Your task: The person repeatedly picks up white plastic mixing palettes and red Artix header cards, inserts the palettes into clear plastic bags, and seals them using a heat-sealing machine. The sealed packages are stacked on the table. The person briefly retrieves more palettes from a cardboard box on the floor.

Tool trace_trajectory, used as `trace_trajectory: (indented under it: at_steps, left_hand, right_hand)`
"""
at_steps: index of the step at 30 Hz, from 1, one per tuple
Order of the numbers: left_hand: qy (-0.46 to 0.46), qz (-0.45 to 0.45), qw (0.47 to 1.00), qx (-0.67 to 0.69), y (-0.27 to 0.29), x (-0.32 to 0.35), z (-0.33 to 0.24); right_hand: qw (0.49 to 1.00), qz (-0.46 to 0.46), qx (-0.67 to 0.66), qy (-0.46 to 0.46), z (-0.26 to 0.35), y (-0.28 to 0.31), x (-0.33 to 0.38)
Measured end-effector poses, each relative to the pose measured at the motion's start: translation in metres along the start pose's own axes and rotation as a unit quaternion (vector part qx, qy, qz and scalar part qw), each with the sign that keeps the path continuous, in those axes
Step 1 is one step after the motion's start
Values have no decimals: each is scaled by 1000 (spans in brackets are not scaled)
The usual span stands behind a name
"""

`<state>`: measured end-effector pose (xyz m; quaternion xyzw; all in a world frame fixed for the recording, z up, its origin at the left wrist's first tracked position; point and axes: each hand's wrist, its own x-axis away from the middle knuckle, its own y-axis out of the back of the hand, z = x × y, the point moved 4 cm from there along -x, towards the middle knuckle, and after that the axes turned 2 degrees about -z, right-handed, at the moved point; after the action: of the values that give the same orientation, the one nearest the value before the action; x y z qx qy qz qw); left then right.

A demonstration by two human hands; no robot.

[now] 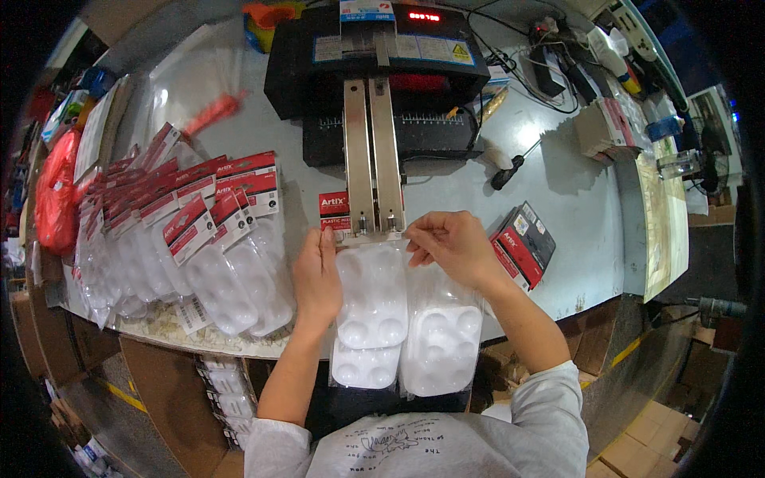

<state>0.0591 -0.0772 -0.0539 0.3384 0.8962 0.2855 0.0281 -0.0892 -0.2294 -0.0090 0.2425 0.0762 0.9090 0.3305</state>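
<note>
Between my hands, a white plastic paint palette (372,295) in a clear bag lies under the ends of two metal rails (374,159). A red header card (334,209) shows beside the rails. My left hand (317,275) is closed on the left edge of this bagged palette, thumb on top. At the rail ends, my right hand (453,245) has its fingers curled in a pinch at the upper edge of a clear plastic bag (442,285). In that bag sits another white palette (443,350), hanging over the table edge. One more palette (365,368) shows below the first.
Bagged palettes with red cards (191,231) are heaped at left. The rails come from a black machine (374,64) with a lit red display. Stacked red-and-black cards (522,243), a screwdriver (516,166) and card bundles (610,131) lie at right. Cables (518,72) cross behind.
</note>
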Motion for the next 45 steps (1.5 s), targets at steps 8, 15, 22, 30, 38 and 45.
trace_trajectory:
  at_steps: [8, 15, 22, 30, 38, 45]
  left_hand:
    - [-103, -305, 864, -387, 139, -9, -34]
    - [-157, 33, 977, -144, 26, 59, -16]
    - [40, 124, 948, 290, 52, 65, -36]
    - [49, 203, 936, 283, 43, 82, -48]
    - [12, 190, 963, 188, 41, 81, -53]
    - [17, 47, 961, 272, 45, 69, -39]
  right_hand:
    - [884, -238, 402, 6, -47, 115, 63]
    - [897, -293, 314, 103, -80, 103, 74]
    - [960, -266, 84, 6, 0, 90, 78]
    - [978, 90, 151, 111, 66, -13, 67]
    - [956, 125, 202, 174, 64, -10, 64]
    - [981, 157, -4, -111, 21, -2, 60]
